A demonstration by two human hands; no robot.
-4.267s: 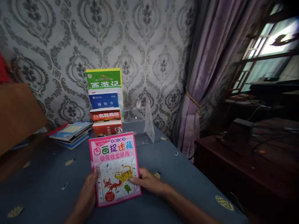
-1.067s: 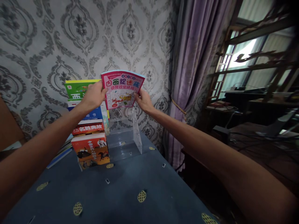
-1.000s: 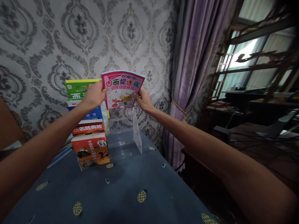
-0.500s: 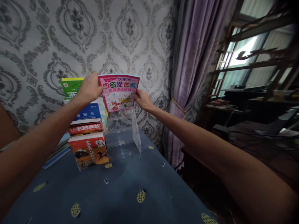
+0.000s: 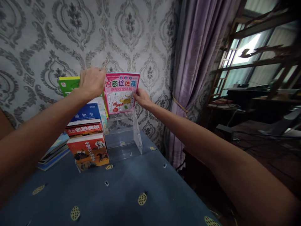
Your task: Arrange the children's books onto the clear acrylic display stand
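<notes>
A pink picture book (image 5: pixel 122 92) with cartoon animals on its cover stands upright at the back of a clear acrylic book rack (image 5: pixel 122 138). My right hand (image 5: pixel 142 98) pinches its right edge. Curled at the book's upper left corner is my left hand (image 5: pixel 92 83), its fingertips mostly hidden, so what they grip does not show. That hand also covers part of a green book (image 5: pixel 68 86). In front, the rack's left half holds a blue book (image 5: pixel 87 111), a red book (image 5: pixel 86 128) and an orange book (image 5: pixel 90 152) in stepped rows.
Several flat books (image 5: pixel 54 153) are stacked left of the rack on the dark blue pineapple-print tablecloth (image 5: pixel 113 201). Patterned wallpaper (image 5: pixel 129 37) rises directly behind. A purple curtain (image 5: pixel 190 62) hangs to the right, with a dark wooden shelf unit (image 5: pixel 246 66) beyond it.
My left hand has moved slightly right and up along the book tops. The pink book's left edge has shifted right and the book looks straighter. My right hand keeps its pinch.
</notes>
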